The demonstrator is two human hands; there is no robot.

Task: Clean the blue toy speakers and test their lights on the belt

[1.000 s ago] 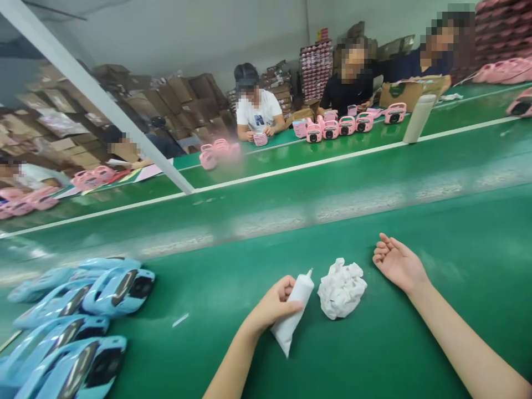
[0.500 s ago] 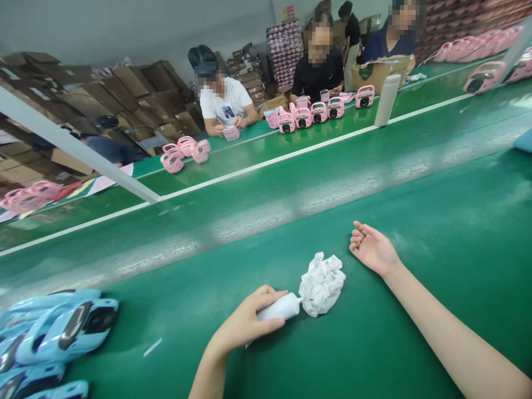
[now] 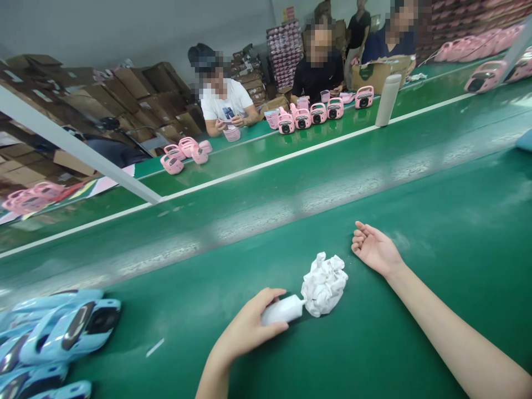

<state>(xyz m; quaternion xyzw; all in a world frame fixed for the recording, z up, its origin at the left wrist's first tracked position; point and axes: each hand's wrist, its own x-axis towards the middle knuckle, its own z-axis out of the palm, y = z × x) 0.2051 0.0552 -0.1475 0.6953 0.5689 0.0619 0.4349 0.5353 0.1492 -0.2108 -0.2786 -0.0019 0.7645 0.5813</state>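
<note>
Left hand [image 3: 248,326] grips a white tube [image 3: 283,310], tip [image 3: 301,301] pointing right.

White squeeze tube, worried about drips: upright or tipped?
Tipped: the left hand holds the white squeeze tube sideways, nozzle against a crumpled white wad.

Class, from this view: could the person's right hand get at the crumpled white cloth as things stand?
Probably yes. The right hand lies open and empty on the green belt, close beside the crumpled white cloth, with nothing between them. The white tube in the left hand sits on the cloth's other side.
</note>
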